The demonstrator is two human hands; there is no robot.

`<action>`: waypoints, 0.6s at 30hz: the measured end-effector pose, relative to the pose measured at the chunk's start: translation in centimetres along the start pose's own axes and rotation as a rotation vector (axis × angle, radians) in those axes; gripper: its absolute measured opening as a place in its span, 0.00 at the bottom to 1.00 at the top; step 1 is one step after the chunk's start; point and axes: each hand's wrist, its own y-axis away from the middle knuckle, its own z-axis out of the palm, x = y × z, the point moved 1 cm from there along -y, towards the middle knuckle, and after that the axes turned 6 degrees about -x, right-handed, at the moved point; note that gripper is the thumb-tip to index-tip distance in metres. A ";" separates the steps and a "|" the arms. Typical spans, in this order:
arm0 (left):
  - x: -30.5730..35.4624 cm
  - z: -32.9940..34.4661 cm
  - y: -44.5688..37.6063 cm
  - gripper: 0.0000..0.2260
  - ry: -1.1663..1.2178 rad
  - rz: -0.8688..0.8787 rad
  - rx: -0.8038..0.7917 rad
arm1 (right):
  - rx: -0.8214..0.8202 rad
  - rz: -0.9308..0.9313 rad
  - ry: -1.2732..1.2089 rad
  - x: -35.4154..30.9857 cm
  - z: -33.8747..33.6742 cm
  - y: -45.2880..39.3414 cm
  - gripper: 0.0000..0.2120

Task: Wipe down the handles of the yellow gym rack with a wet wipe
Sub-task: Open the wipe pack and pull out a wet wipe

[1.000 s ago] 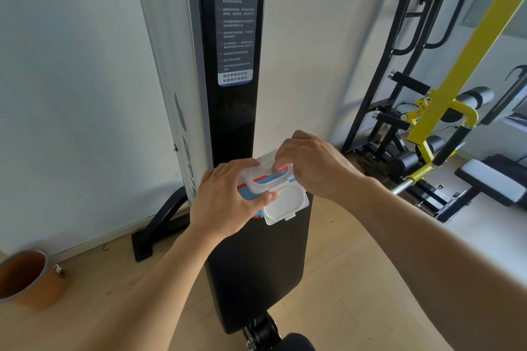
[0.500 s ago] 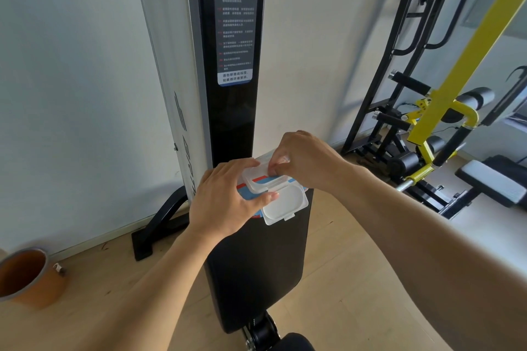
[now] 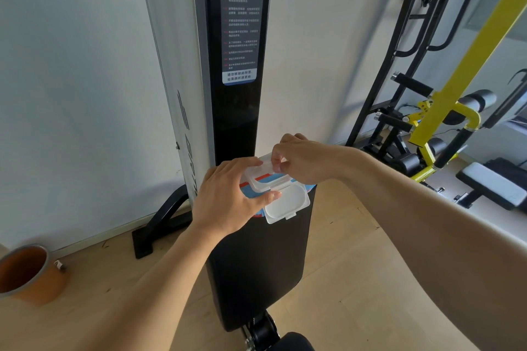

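Note:
A wet wipe pack (image 3: 263, 181) with a blue and red label rests on the top of a black bench pad. Its white plastic lid (image 3: 286, 204) is flipped open toward me. My left hand (image 3: 228, 196) grips the pack from the left, thumb across its front edge. My right hand (image 3: 302, 158) pinches at the pack's opening with thumb and fingers; whether a wipe is between them is hidden. The yellow gym rack (image 3: 467, 65) stands at the far right, with a curved yellow handle (image 3: 470, 117) and black grip below it.
The black bench pad (image 3: 262, 265) runs toward me from a tall black machine column (image 3: 236, 51) with a warning label. A black folding frame (image 3: 422, 37) leans on the wall. An orange pot (image 3: 28, 273) sits at the lower left. A padded seat (image 3: 493, 185) lies right.
My right hand has lifted slightly and drawn back from the pack's opening, fingers pinching higher. The left hand and the pack have stayed put.

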 end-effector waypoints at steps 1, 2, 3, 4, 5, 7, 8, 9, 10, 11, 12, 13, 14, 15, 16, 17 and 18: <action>0.1 0.0 0.0 0.30 0.002 0.004 0.000 | -0.014 0.005 -0.007 0.0 -0.1 0.0 0.09; 0.1 -0.1 0.0 0.30 0.002 0.006 0.003 | -0.025 0.010 -0.021 0.1 -0.1 -0.1 0.09; 0.1 -0.1 0.0 0.30 0.004 0.006 0.009 | -0.034 0.013 -0.047 0.1 -0.1 -0.1 0.07; 0.1 -0.1 0.0 0.29 0.007 0.005 0.015 | -0.036 0.011 -0.078 0.1 -0.2 -0.2 0.06; 0.1 -0.1 0.0 0.29 0.011 0.006 0.018 | -0.035 0.009 -0.106 0.2 -0.2 -0.1 0.05; 0.1 -0.1 0.0 0.29 0.008 0.019 0.021 | -0.035 0.007 -0.148 0.1 -0.4 0.0 0.06; 0.0 0.0 0.0 0.29 0.002 0.028 0.022 | -0.035 0.007 -0.163 0.1 -0.5 0.2 0.07; 0.0 0.0 0.0 0.29 -0.001 0.034 0.023 | -0.033 0.009 -0.178 0.1 -0.5 0.2 0.07; 0.0 0.0 0.0 0.29 -0.001 0.038 0.023 | -0.029 0.014 -0.204 0.1 -0.6 0.3 0.07; 0.0 -0.1 0.0 0.29 0.003 0.043 0.023 | -0.025 0.021 -0.245 0.0 -0.7 0.4 0.07; 0.0 -0.1 0.0 0.29 0.009 0.048 0.026 | -0.021 0.027 -0.304 0.0 -0.9 0.5 0.06; 0.0 -0.1 0.0 0.29 0.015 0.054 0.033 | -0.016 0.030 -0.374 0.0 -1.0 0.5 0.06; 0.0 -0.1 0.0 0.29 0.021 0.060 0.040 | -0.010 0.028 -0.433 0.1 -1.1 0.5 0.06; 0.1 -0.2 0.1 0.29 0.024 0.066 0.046 | -0.002 0.026 -0.470 0.1 -1.2 0.6 0.06; 0.1 -0.2 0.1 0.29 0.027 0.071 0.047 | 0.004 0.022 -0.491 0.1 -1.3 0.7 0.06; 0.1 -0.2 0.1 0.29 0.029 0.071 0.045 | 0.008 0.019 -0.506 0.1 -1.3 0.6 0.06; 0.1 -0.2 0.1 0.29 0.031 0.070 0.043 | 0.015 0.018 -0.499 0.1 -1.3 0.6 0.06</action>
